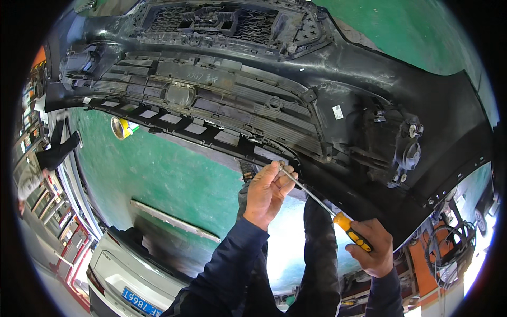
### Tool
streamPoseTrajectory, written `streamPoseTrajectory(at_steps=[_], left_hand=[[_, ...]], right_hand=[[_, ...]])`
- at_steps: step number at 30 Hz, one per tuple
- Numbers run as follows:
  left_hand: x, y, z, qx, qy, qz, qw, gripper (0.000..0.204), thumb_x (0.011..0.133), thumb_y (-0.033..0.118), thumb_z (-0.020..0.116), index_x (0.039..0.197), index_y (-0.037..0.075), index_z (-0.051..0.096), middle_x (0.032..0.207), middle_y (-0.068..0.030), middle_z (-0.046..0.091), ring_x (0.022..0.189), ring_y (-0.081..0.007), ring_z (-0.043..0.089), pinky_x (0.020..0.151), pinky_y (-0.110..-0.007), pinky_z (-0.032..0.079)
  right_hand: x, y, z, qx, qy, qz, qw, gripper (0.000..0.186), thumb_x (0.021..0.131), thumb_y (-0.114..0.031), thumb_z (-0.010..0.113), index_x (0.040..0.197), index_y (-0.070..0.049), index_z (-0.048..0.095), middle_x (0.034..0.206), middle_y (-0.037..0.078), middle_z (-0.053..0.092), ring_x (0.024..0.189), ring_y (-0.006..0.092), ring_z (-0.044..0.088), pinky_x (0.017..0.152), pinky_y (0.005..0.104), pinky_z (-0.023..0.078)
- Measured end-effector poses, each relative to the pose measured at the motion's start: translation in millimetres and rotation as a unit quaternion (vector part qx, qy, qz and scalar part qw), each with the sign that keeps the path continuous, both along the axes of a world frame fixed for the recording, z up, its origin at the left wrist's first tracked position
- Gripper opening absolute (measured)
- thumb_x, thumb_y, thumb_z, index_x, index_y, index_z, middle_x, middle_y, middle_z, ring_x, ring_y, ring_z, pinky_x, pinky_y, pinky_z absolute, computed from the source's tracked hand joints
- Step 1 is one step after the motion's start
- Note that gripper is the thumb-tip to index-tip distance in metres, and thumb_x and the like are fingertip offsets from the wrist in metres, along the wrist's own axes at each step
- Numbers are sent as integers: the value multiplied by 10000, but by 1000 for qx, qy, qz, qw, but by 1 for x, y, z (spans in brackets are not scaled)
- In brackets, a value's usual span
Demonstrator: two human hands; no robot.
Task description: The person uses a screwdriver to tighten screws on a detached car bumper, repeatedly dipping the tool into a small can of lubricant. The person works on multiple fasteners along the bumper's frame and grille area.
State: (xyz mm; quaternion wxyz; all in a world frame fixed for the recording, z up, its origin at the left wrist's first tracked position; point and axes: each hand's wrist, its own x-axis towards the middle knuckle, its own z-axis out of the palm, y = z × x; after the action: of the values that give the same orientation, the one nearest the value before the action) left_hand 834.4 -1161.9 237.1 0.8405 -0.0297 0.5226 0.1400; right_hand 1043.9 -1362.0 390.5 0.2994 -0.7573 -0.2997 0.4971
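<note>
A large black car bumper [348, 68] lies inner side up in front of me, with grille slats across its middle. My right hand [374, 247] grips the yellow and black handle of a screwdriver [311, 194]. Its long metal shaft slants up and left to the bumper's near edge. At the tip, my left hand [269, 193] has its thumb and fingers pinched together beside the shaft end. Whatever lies between those fingertips is too small to make out. On the bumper's right part sits a round lamp unit [410, 153], near a small white label [338, 112].
Behind me at lower left stands a white car [124, 274]. A long narrow strip [174, 221] lies on the green floor, and a yellow tape roll [120, 128] is under the bumper's edge. Cables [449, 253] hang at lower right. Another person's leg [59, 150] shows at far left.
</note>
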Motion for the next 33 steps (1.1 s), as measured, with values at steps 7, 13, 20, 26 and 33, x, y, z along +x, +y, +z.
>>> streamPoseTrajectory(at_steps=[7,13,20,26,33], left_hand=[[38,6,-64,-65,66,46,995,160,1087,160,595,1040,7,606,977,-124,659,877,-210,671,765,-315,611],[91,11,-190,-125,66,57,988,193,1087,173,609,1068,-15,570,1012,-187,678,823,-255,695,671,-274,629],[123,13,-296,3,108,-50,993,141,1072,95,559,1112,-33,601,996,-162,682,832,-247,709,783,-365,642],[135,24,-324,22,87,-119,989,173,1059,107,596,1169,-22,631,991,-122,698,834,-208,712,794,-354,640],[146,28,-344,29,96,-147,984,266,1055,113,609,1264,-51,606,1037,-122,695,870,-191,707,804,-346,634]], right_hand=[[-7,39,-22,42,-31,-104,993,390,815,-74,817,1164,30,679,1164,204,688,911,319,719,793,356,593],[-9,89,-106,31,-184,-25,982,391,801,-27,811,1166,25,680,1164,223,683,923,389,722,808,413,605],[-16,117,-220,22,-278,46,959,409,781,21,796,1175,-6,692,1196,193,684,978,371,697,846,436,582],[-23,137,-265,7,-315,85,945,435,754,43,791,1175,-32,709,1194,144,687,884,317,668,753,404,576],[-19,150,-286,-29,-289,100,952,498,732,86,783,1205,-40,690,1237,160,674,944,350,662,813,423,559]])
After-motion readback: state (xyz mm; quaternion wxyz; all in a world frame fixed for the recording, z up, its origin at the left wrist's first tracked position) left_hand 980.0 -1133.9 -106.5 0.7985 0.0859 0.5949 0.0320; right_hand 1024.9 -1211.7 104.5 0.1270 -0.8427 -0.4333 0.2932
